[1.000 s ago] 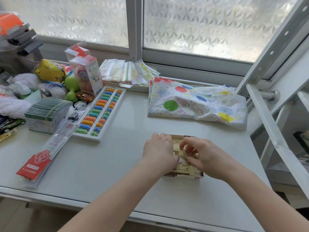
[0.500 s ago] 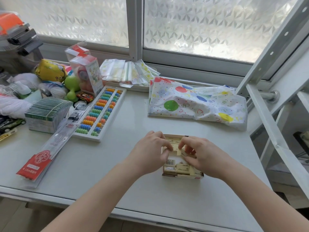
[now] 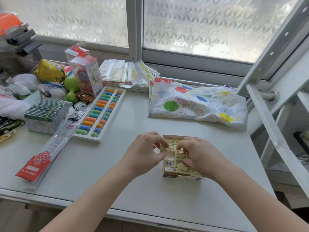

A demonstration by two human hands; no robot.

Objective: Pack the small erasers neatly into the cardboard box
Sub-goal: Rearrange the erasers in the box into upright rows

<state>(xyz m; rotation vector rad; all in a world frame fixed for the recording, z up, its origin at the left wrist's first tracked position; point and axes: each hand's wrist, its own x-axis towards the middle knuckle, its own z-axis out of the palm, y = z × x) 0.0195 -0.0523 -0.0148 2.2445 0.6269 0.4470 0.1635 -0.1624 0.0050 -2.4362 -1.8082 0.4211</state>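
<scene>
Erasers (image 3: 175,162), box (image 3: 182,177): my fingers (image 3: 164,144) pinch one eraser; I should seat it flat, label-aligned, beneath them.

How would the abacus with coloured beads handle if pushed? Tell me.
The abacus lies flat in a long white frame, so it would probably slide stiffly without tipping. Its beads sit on rods and may shift and rattle. It looks like light plastic, though its weight cannot be told.

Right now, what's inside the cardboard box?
The cardboard box holds small cream erasers, some flat, some tilted; one shows a barcode. The right hand covers the box's right side, and the left hand's fingers hide part of the left edge.
</scene>
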